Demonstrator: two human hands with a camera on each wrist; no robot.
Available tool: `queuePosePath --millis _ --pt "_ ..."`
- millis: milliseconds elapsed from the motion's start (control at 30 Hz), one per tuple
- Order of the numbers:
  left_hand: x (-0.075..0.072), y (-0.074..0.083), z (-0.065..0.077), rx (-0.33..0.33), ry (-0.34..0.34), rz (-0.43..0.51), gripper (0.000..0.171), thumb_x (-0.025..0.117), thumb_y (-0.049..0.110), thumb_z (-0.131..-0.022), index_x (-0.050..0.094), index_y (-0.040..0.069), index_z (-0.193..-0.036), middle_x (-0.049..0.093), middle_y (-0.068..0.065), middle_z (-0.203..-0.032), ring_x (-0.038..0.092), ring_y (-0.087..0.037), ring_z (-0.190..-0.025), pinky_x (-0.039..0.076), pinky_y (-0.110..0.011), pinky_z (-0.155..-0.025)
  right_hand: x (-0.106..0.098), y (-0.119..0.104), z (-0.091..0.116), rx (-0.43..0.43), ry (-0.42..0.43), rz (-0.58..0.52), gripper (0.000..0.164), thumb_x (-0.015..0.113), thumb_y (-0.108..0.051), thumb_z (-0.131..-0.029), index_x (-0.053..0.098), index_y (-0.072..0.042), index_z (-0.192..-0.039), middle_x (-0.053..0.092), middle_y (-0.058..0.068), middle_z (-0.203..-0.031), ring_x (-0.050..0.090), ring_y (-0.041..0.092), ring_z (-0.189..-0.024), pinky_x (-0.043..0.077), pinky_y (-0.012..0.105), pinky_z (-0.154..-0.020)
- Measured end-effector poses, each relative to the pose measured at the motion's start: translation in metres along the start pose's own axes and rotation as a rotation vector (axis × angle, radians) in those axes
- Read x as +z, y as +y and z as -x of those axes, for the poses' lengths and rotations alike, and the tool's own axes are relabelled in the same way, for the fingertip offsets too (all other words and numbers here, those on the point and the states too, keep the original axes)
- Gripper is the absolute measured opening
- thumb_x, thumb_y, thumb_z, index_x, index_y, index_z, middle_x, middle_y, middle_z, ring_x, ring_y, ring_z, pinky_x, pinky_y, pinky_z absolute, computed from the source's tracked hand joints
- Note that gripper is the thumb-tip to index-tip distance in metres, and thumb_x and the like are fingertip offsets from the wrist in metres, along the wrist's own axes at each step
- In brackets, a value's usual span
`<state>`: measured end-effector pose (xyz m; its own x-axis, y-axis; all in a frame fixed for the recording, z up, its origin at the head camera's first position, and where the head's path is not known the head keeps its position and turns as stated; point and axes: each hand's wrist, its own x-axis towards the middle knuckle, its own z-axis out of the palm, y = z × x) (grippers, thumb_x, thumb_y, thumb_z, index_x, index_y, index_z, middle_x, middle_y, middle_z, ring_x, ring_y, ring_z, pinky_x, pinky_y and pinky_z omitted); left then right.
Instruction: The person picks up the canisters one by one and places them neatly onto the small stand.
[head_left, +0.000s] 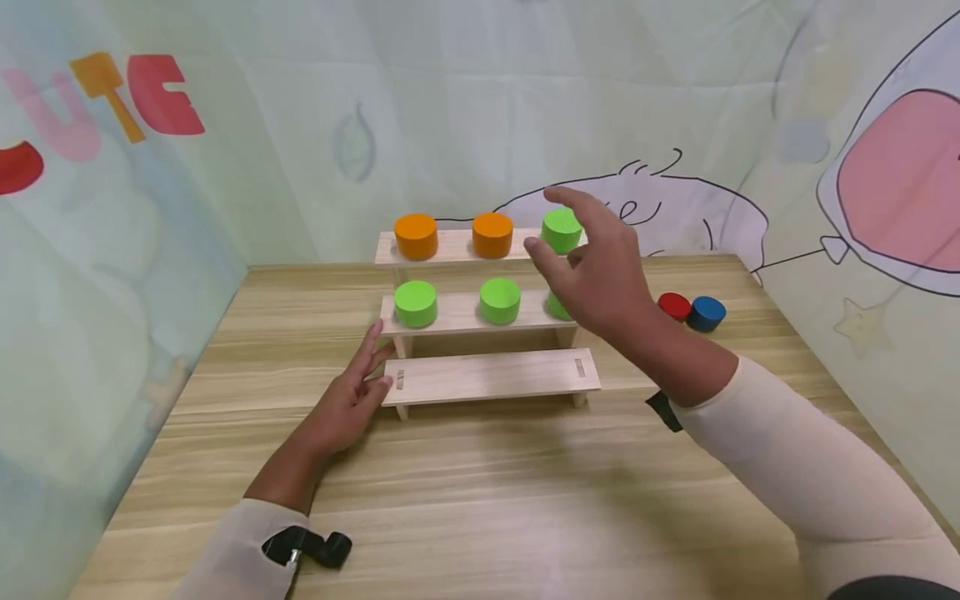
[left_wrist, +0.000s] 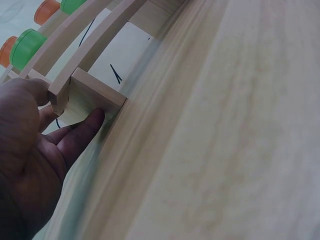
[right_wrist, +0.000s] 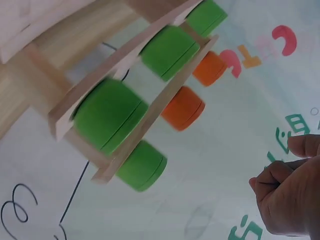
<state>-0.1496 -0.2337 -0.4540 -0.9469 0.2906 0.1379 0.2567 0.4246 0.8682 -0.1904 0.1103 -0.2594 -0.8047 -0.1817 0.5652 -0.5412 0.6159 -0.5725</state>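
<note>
Fingers extended, the left hand [head_left: 345,407] touched the left end of the pale wooden three-step rack [head_left: 487,377], where light pressure seemed best; the empty right hand [head_left: 603,279], thumb parted, hung near a short green cylinder [head_left: 561,232] upright on the rack's top right. The rack's long axis ran left-right, steps facing the person.

The rack [head_left: 491,377] stands on the table [head_left: 480,508] in front of the sheet [head_left: 450,125], with three blocks [head_left: 492,236] on its top shelf [head_left: 453,244], three more on the middle shelf [head_left: 458,314], two blocks [head_left: 707,314] to its right, the left hand [head_left: 351,407] at its left end, and the right hand [head_left: 602,275] near its right end.
</note>
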Motion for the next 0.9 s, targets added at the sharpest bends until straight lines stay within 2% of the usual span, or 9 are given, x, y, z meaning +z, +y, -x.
queuePosePath --millis 67,267,333,433,533,600,700,733,900 --pt "0.0 0.0 0.0 0.0 -0.001 -0.002 0.084 0.048 0.008 -0.116 -0.002 0.037 -0.177 0.033 -0.028 -0.175 0.058 -0.05 -0.144 0.048 -0.056 -0.116 -0.005 0.006 -0.003 0.012 0.026 -0.001 0.053 0.075 -0.018 -0.105 0.059 -0.007 -0.155 0.063 0.008 -0.157 0.07 0.026 -0.069 0.053 0.013 -0.069" --pt "0.0 0.0 0.0 0.0 0.001 0.0 0.084 0.048 0.007 -0.116 -0.001 0.037 -0.177 0.034 -0.028 -0.175 0.058 -0.05 -0.144 0.048 -0.054 -0.115 -0.019 0.028 -0.015 0.054 0.135 -0.023 0.048 0.07 -0.022 -0.108 0.061 -0.009 -0.153 0.063 0.006 -0.156 0.064 0.017 -0.064 0.05 0.012 -0.065" --pt "0.0 -0.001 0.0 -0.003 0.0 0.003 0.084 0.048 0.007 -0.116 -0.001 0.037 -0.177 0.034 -0.028 -0.175 0.058 -0.049 -0.144 0.048 -0.053 -0.116 -0.022 0.037 -0.02 0.079 0.165 -0.022 0.048 0.068 -0.025 -0.109 0.06 -0.01 -0.154 0.062 0.004 -0.157 0.066 0.017 -0.069 0.051 0.012 -0.067" --pt "0.0 -0.001 0.0 -0.006 -0.001 0.005 0.084 0.048 0.008 -0.116 -0.001 0.038 -0.177 0.034 -0.027 -0.175 0.058 -0.049 -0.144 0.048 -0.053 -0.116 -0.028 0.051 -0.029 0.123 0.204 -0.031 0.049 0.065 -0.029 -0.111 0.059 -0.012 -0.156 0.06 0.002 -0.16 0.076 0.023 -0.088 0.055 0.012 -0.074" --pt "0.0 -0.002 0.0 -0.007 -0.002 0.003 0.083 0.047 0.009 -0.116 -0.002 0.039 -0.177 0.034 -0.027 -0.176 0.058 -0.05 -0.145 0.048 -0.051 -0.116 -0.032 0.067 -0.037 0.193 0.214 -0.022 0.052 0.062 -0.035 -0.112 0.056 -0.014 -0.159 0.057 0.0 -0.164 0.072 0.022 -0.128 0.06 0.02 -0.095" --pt "0.0 -0.003 0.0 -0.008 -0.002 0.001 0.083 0.047 0.01 -0.117 -0.002 0.039 -0.177 0.034 -0.027 -0.176 0.058 -0.049 -0.145 0.049 -0.05 -0.116 -0.034 0.078 -0.042 0.251 0.205 -0.012 0.054 0.059 -0.039 -0.112 0.054 -0.016 -0.161 0.054 -0.001 -0.167 0.058 0.018 -0.148 0.055 0.028 -0.114" --pt "0.001 -0.004 0.0 -0.009 -0.006 0.001 0.083 0.047 0.01 -0.117 -0.002 0.039 -0.177 0.033 -0.027 -0.176 0.057 -0.049 -0.145 0.049 -0.049 -0.116 -0.036 0.096 -0.047 0.344 0.173 0.015 0.057 0.056 -0.043 -0.113 0.052 -0.017 -0.164 0.05 0.0 -0.171 0.041 0.017 -0.162 0.038 0.038 -0.132" --pt "0.001 -0.003 -0.001 -0.01 -0.006 0.002 0.083 0.047 0.01 -0.117 -0.002 0.04 -0.177 0.033 -0.027 -0.176 0.057 -0.049 -0.146 0.049 -0.05 -0.116 -0.037 0.102 -0.049 0.381 0.154 0.021 0.058 0.055 -0.045 -0.113 0.051 -0.018 -0.165 0.049 0.001 -0.172 0.037 0.018 -0.165 0.033 0.04 -0.135" --pt "0.0 -0.004 -0.001 -0.004 -0.004 0.003 0.083 0.047 0.011 -0.117 -0.002 0.04 -0.177 0.032 -0.027 -0.176 0.056 -0.05 -0.146 0.047 -0.056 -0.116 -0.039 0.13 -0.053 0.59 -0.019 0.026 0.063 0.052 -0.052 -0.112 0.045 -0.025 -0.169 0.042 0.008 -0.176 0.035 0.032 -0.166 0.04 0.056 -0.13"
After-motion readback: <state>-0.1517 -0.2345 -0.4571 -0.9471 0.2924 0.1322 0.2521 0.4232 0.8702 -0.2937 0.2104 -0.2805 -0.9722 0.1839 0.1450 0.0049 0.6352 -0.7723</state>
